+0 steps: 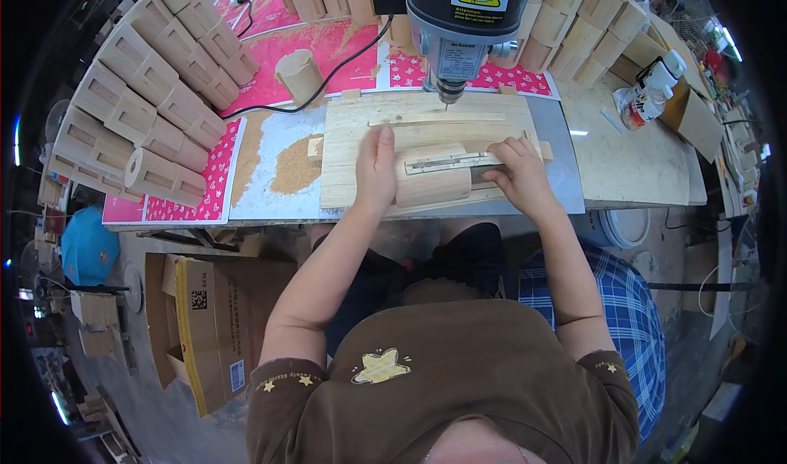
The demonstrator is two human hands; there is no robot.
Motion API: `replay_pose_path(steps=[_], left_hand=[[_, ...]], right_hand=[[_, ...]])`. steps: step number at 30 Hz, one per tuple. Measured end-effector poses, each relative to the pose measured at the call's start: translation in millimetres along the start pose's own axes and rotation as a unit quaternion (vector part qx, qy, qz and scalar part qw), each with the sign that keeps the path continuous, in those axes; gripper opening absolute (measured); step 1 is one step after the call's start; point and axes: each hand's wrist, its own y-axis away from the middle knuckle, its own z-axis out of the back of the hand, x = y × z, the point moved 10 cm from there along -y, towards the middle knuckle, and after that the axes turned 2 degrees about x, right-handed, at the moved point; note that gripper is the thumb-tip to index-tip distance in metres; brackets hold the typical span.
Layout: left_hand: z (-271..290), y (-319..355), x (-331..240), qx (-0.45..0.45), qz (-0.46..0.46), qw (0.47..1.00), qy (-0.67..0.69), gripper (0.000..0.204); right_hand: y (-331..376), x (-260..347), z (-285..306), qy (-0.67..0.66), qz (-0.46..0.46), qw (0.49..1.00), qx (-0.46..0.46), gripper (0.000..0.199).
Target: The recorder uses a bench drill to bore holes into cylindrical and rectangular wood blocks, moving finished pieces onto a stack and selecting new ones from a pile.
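A rounded pale wooden block [432,190] lies on its side on a flat wooden board [343,154]. My left hand [376,171] holds the block's left end, thumb up and fingers partly hidden behind it. Along the top of the block runs a narrow slotted metal strip [447,164]. My right hand [520,177] pinches the right end of this strip, by a dark grey part at the block's right end. Behind the block, the drill press [467,34] hangs over the board, its chuck [450,92] apart from the wood.
Stacked wooden blocks [152,95] fill the left of the table, and more stand at the back. One block [299,77] stands alone beside a black cable [348,61]. Sawdust [297,167] lies left of the board. Bottles [648,95] stand right; a cardboard box [209,325] sits below.
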Motion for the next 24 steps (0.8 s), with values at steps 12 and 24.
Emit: replay_pose_path(steps=[12,24], left_hand=[[-28,34,-24,0.113,-0.193,0.943,-0.248,0.061],[-12,-4,10,0.129,-0.129,0.935,-0.306,0.058]], right_hand=[[-40,-52,7,0.071,-0.049,0.994,-0.066,0.037],[-56,-56,28,-0.356,-0.048,0.917,-0.174,0.035]])
